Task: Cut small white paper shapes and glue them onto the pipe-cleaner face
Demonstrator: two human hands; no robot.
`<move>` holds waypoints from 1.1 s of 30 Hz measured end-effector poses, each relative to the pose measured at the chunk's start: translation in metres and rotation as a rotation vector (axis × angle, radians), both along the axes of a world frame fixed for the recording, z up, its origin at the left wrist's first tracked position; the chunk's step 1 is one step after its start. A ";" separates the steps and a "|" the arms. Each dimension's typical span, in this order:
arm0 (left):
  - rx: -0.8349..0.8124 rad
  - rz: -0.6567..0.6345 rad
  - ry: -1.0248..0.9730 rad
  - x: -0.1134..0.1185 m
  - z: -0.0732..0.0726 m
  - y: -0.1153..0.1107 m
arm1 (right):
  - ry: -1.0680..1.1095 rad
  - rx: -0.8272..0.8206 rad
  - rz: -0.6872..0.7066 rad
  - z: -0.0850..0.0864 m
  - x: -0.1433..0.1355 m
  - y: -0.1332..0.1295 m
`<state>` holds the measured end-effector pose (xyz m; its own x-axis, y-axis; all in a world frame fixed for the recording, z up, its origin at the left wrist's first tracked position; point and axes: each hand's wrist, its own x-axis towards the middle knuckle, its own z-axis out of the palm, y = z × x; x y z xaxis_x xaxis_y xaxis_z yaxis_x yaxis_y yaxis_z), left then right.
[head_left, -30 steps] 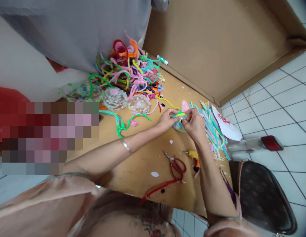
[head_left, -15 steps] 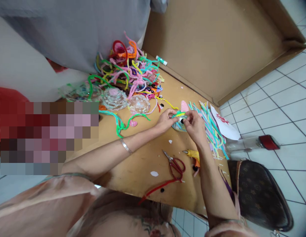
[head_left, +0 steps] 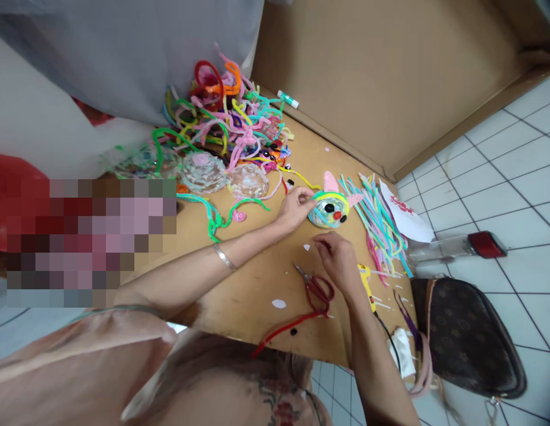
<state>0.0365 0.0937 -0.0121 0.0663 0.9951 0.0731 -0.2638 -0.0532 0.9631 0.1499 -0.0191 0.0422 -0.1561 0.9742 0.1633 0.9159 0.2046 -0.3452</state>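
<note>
A round craft animal face (head_left: 330, 210), with pink ears, black eyes and a red nose, is near the middle of the table. My left hand (head_left: 298, 207) pinches its left edge. Below the face, my right hand (head_left: 335, 253) is drawn back from it with fingers curled together; whether anything small is between them is hidden. Red-handled scissors (head_left: 318, 291) lie just below my right hand. The yellow glue gun (head_left: 367, 286) rests to the right, partly behind my right forearm.
Tangled pipe cleaners (head_left: 243, 127) and wound discs (head_left: 203, 173) cover the back left. Loose straight pipe cleaners (head_left: 381, 222), printed paper (head_left: 405, 213), a bottle (head_left: 452, 247) and a brown bag (head_left: 470, 337) are on the right. A cardboard panel (head_left: 363, 77) stands behind.
My right hand has let go of the craft face and moved down toward the scissors. The ears, eyes and red nose now show. My left hand stays at the edge.
</note>
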 end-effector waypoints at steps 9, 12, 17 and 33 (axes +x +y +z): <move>0.156 0.089 0.099 -0.012 -0.003 -0.007 | -0.274 -0.277 -0.079 -0.016 -0.017 0.005; 0.171 0.070 0.148 -0.014 -0.002 -0.010 | -0.263 -0.324 -0.057 -0.016 -0.015 0.007; 0.221 0.048 0.204 -0.013 0.000 -0.013 | -0.258 -0.362 -0.040 -0.016 -0.013 0.007; 0.389 0.099 0.345 -0.029 0.008 -0.037 | -0.176 -0.287 -0.033 -0.022 -0.011 -0.005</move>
